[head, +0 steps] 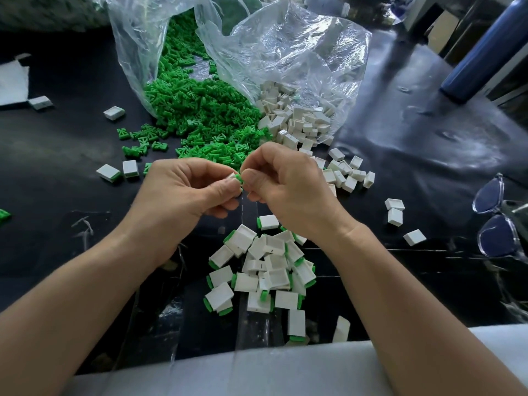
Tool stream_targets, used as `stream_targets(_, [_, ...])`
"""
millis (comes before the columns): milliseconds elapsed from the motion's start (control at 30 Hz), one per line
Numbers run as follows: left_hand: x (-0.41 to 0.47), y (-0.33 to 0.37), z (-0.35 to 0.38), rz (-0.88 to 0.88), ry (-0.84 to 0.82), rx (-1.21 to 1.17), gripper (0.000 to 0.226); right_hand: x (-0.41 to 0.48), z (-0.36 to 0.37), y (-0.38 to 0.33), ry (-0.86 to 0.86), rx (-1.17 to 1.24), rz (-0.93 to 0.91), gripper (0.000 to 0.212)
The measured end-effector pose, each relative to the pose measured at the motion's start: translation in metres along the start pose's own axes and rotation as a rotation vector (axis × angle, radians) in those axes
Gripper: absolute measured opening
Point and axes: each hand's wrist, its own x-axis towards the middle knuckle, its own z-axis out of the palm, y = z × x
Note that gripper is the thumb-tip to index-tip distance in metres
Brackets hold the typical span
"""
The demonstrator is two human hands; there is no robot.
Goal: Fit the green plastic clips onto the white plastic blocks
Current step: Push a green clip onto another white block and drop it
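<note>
Left hand (183, 190) pinches a white block (231, 176) above the black table (71, 138), right hand (285, 181) pinches a green clip (239, 178) against its end — fitted blocks (263, 267) heaped beneath, loose clips (200, 115) and blocks (297, 118) spilling from clear bags (300, 52) beyond.

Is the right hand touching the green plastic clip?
Touching: the head view shows the right hand pinching the green plastic clip against the white plastic block in the left hand.

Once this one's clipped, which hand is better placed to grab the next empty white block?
Probably the right: the right hand sits beside the loose white blocks, while the left hand is nearer the green clips.
</note>
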Motion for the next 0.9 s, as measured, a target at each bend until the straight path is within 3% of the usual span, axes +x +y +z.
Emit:
stream_targets(167, [0.0, 0.001, 0.0, 0.015, 0.001, 0.014, 0.012, 0.0, -0.003, 0.0, -0.095, -0.07, 0.059, 0.02])
stream_targets(267, [-0.001, -0.001, 0.0, 0.03, -0.011, 0.053, 0.003, -0.002, -0.005, -0.002, -0.161, -0.182, 0.027, 0.025])
stream_targets(433, [-0.002, 0.002, -0.005, 0.08, -0.057, 0.079, 0.015, -0.003, -0.009, -0.006, -0.175, -0.206, -0.054, 0.02])
stream_targets(767, [-0.006, -0.003, -0.006, 0.188, -0.142, 0.365, 0.007, -0.005, -0.013, -0.006, -0.355, -0.565, -0.209, 0.022])
stream_targets(833, [-0.006, -0.002, -0.004, 0.182, -0.137, 0.299, 0.006, -0.004, -0.012, -0.004, -0.315, -0.52, -0.198, 0.023])
stream_targets(900, [-0.004, 0.002, -0.004, 0.17, -0.113, 0.176, 0.015, -0.004, -0.011, -0.003, -0.208, -0.301, -0.129, 0.024])
